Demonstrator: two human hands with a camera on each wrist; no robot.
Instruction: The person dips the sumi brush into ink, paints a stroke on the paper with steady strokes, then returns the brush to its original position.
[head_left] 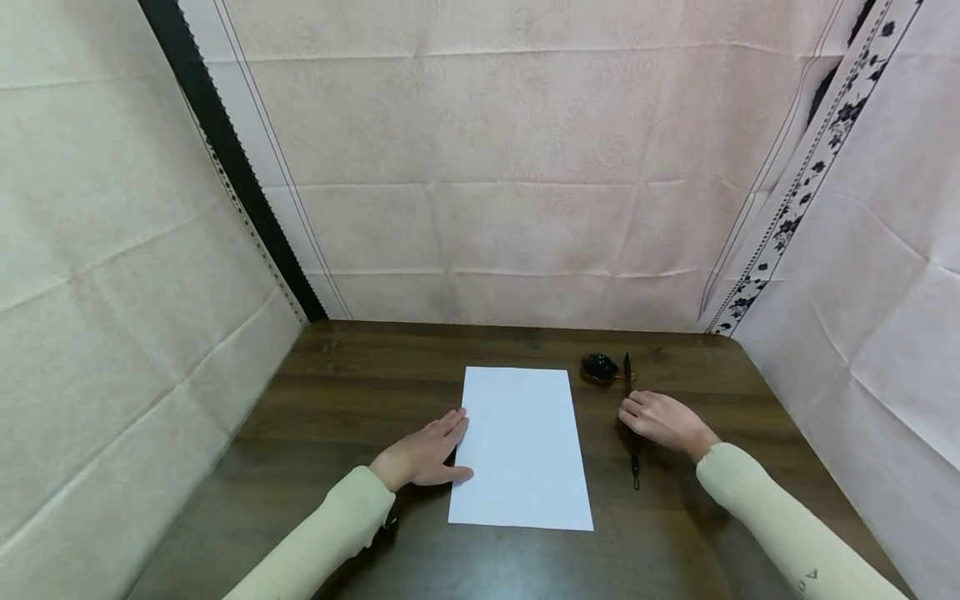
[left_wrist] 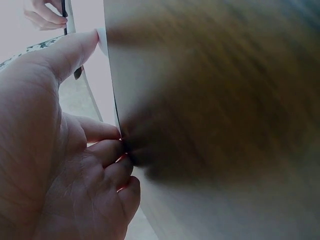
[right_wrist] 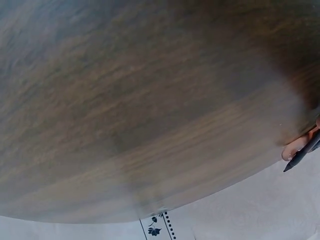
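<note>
A white sheet of paper [head_left: 521, 450] lies on the dark wooden table. My left hand [head_left: 427, 452] rests on the sheet's left edge, its fingers extended and the thumb apart from them. To the right of the sheet, my right hand [head_left: 663, 419] pinches a dark calligraphy brush [head_left: 627, 373] near its middle. The brush's pointed tip faces the far side and a small hanging loop is at its near end. Beside the tip stands a small black ink dish [head_left: 598, 367]. Only a fingertip and the brush tip [right_wrist: 295, 161] show in the right wrist view.
The brown wooden table [head_left: 337, 400] ends at a pale cloth backdrop [head_left: 487, 208]. Cloth walls rise on both sides, the right one with a black floral border [head_left: 787, 225].
</note>
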